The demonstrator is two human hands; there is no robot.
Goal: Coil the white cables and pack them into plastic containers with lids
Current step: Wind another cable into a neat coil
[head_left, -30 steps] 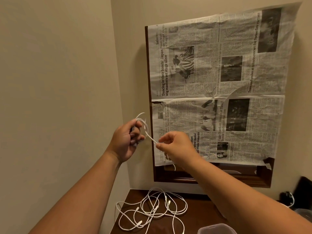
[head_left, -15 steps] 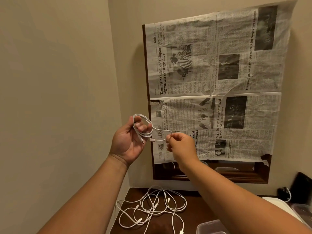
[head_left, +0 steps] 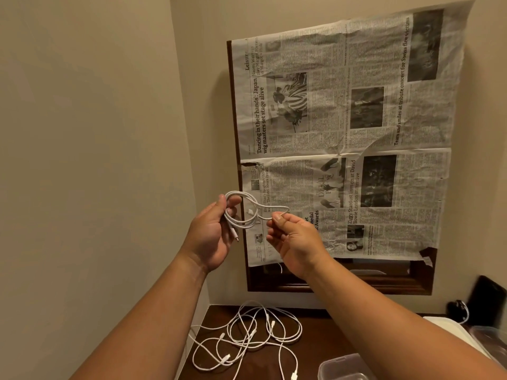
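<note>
I hold a white cable (head_left: 248, 212) up in front of the wall, partly wound into small loops. My left hand (head_left: 212, 234) grips the loops between thumb and fingers, with one plug end hanging below the palm. My right hand (head_left: 292, 237) pinches the free stretch of the same cable just right of the loops. Below, a tangle of loose white cables (head_left: 247, 338) lies on the dark wooden table (head_left: 323, 333). A clear plastic container (head_left: 343, 367) stands at the bottom edge, partly behind my right forearm.
A dark-framed panel covered with newspaper (head_left: 343, 133) hangs on the back wall. A beige wall (head_left: 82, 160) closes the left side. At the right edge sit a white lid (head_left: 450, 329), another clear container (head_left: 491, 338), and a dark object (head_left: 488, 300) with a cable.
My left hand turned palm-up and more loops formed around its fingers. My right hand swung the free end around toward the coil and stays close beside it.
</note>
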